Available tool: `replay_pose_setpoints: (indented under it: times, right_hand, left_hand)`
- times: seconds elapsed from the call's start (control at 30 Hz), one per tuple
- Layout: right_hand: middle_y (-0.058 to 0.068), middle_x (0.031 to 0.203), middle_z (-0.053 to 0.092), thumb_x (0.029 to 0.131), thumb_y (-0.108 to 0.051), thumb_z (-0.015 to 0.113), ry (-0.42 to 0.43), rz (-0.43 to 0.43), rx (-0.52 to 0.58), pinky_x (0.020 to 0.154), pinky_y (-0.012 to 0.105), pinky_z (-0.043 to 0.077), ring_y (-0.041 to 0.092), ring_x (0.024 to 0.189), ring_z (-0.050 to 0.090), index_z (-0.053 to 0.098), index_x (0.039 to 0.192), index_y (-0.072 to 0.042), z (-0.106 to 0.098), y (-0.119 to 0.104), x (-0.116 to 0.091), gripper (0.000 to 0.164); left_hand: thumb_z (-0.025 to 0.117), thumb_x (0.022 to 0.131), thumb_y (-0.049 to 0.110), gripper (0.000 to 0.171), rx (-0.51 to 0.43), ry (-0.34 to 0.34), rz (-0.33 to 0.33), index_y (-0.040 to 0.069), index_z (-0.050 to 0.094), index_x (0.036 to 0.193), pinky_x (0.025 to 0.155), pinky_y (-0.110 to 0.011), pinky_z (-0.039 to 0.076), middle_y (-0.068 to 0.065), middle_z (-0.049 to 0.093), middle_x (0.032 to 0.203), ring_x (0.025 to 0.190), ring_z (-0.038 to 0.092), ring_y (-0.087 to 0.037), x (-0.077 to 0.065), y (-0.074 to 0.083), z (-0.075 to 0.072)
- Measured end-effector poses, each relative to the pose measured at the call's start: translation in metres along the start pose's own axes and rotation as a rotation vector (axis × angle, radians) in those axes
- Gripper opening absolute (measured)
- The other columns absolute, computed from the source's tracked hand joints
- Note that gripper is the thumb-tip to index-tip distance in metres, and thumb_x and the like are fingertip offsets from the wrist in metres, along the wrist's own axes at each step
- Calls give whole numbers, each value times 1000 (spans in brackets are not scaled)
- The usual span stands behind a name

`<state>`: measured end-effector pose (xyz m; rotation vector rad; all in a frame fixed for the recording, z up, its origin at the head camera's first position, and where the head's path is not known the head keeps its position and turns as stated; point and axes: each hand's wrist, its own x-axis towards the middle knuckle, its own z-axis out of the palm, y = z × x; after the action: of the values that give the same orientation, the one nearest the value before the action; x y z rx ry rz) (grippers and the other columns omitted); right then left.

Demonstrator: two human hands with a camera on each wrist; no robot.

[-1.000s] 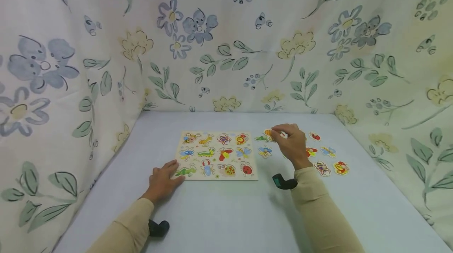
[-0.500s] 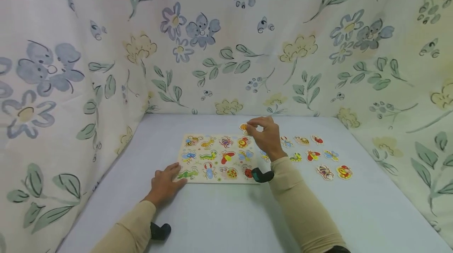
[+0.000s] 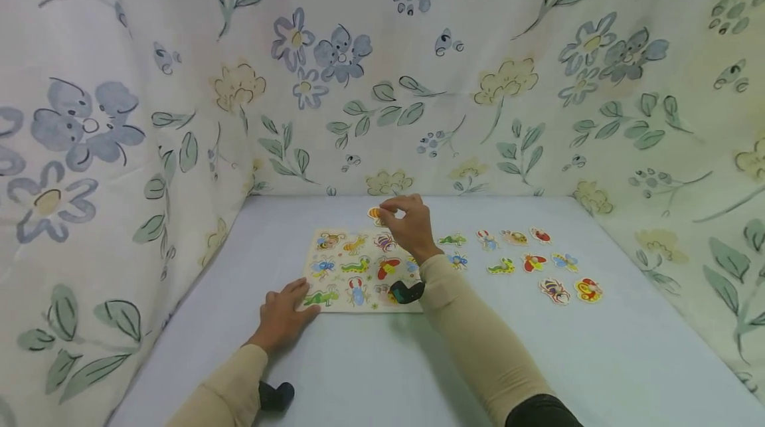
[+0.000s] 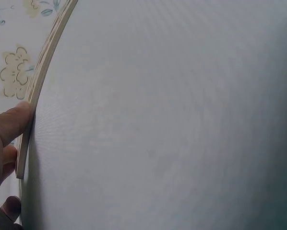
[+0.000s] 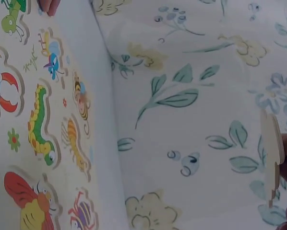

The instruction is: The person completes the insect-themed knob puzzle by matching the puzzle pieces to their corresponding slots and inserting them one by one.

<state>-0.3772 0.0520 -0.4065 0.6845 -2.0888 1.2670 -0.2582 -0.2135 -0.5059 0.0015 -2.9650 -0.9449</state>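
Above the back edge of the wooden puzzle board (image 3: 335, 286), my right hand (image 3: 409, 222) pinches an orange-striped insect puzzle piece (image 3: 374, 214) between thumb and fingers. In the right wrist view the puzzle piece (image 5: 272, 155) appears edge-on, clear of the board. Printed insects with outlined recesses cover the board; my right forearm hides part of its right side. My left hand (image 3: 283, 315) rests at the board's front left corner, fingers along the left edge. In the left wrist view the left thumb (image 4: 13, 122) touches the board's front edge (image 4: 41, 72).
Several loose insect pieces lie right of the board, among them a green grasshopper (image 3: 452, 239), a green caterpillar (image 3: 501, 267), a purple-striped beetle (image 3: 554, 291) and a ladybug (image 3: 540, 235). Floral curtain (image 3: 382, 82) encloses the white table (image 3: 358, 374) at the back and sides.
My right hand has carried the orange-striped puzzle piece leftward from among the loose pieces to above the board's back edge. The left hand stays at the corner; the head view has shifted slightly.
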Motion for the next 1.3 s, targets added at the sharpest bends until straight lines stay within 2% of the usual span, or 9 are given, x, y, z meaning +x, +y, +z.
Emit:
replay_pose_setpoints:
  times: [0.2, 0.3, 0.43, 0.6, 0.73, 0.8, 0.93, 1.13, 1.3]
  right_hand:
    - [-6, 81, 68, 87, -12, 72, 11, 24, -6, 80, 38, 40, 16, 85, 50, 77, 89, -8, 21, 4, 6, 7]
    - [-5, 80, 69, 87, -12, 72, -4, 37, -26, 87, 37, 38, 19, 85, 53, 77, 89, -8, 31, 9, 5, 7]
    - [-4, 80, 68, 87, -12, 72, -33, 56, -47, 81, 37, 37, 25, 84, 52, 77, 88, -10, 49, 18, 0, 6]
    - [-7, 84, 69, 88, -16, 72, -100, 82, -77, 71, 36, 35, 21, 79, 45, 78, 88, -13, 71, 30, -6, 8]
    - [-7, 83, 68, 87, -18, 73, -144, 123, -101, 71, 35, 34, 17, 77, 42, 79, 88, -13, 82, 37, -9, 7]
    - [-6, 81, 69, 87, -16, 73, -153, 134, -96, 75, 37, 37, 17, 77, 46, 79, 87, -12, 85, 39, -9, 8]
    - [-2, 79, 68, 86, -14, 73, -182, 229, -66, 83, 40, 37, 21, 83, 49, 79, 86, -10, 88, 39, -12, 7]
    - [0, 82, 72, 85, -13, 72, -268, 372, -109, 82, 36, 47, 20, 86, 63, 79, 84, -10, 97, 45, -19, 8]
    - [-2, 86, 72, 83, -14, 72, -328, 411, -182, 93, 39, 40, 23, 97, 59, 80, 82, -12, 102, 49, -23, 9]
  left_hand:
    - [70, 87, 36, 66, 0, 5, -2, 5, 49, 141, 82, -44, 28, -8, 40, 148, 100, 37, -27, 2, -1, 0]
    - [70, 87, 36, 66, -5, -6, -9, 5, 49, 141, 81, -43, 28, -7, 40, 148, 100, 37, -27, 2, -3, 2]
    - [70, 87, 36, 66, -11, -9, -11, 5, 49, 141, 82, -43, 28, -7, 40, 148, 101, 37, -26, 1, -2, 3]
    - [71, 86, 35, 65, -15, 1, -19, 5, 50, 140, 84, -44, 29, -6, 41, 148, 103, 38, -26, 1, 0, 1]
    - [71, 86, 35, 65, -9, -2, -23, 6, 50, 140, 84, -43, 29, -6, 41, 148, 103, 38, -25, 2, -1, 1]
    - [71, 86, 34, 64, -7, 0, -16, 6, 51, 140, 84, -43, 29, -6, 41, 148, 102, 38, -25, 3, 0, 1]
    - [72, 86, 34, 64, -9, 4, -7, 6, 51, 140, 83, -43, 29, -5, 42, 147, 101, 39, -25, 3, 0, 0]
    - [72, 86, 34, 64, -5, 6, -27, 7, 51, 140, 82, -41, 30, -4, 42, 147, 102, 39, -24, 2, 2, 0]
    - [73, 86, 34, 64, 6, 9, -25, 8, 51, 140, 80, -40, 30, -3, 42, 147, 99, 39, -23, 1, 1, 1]
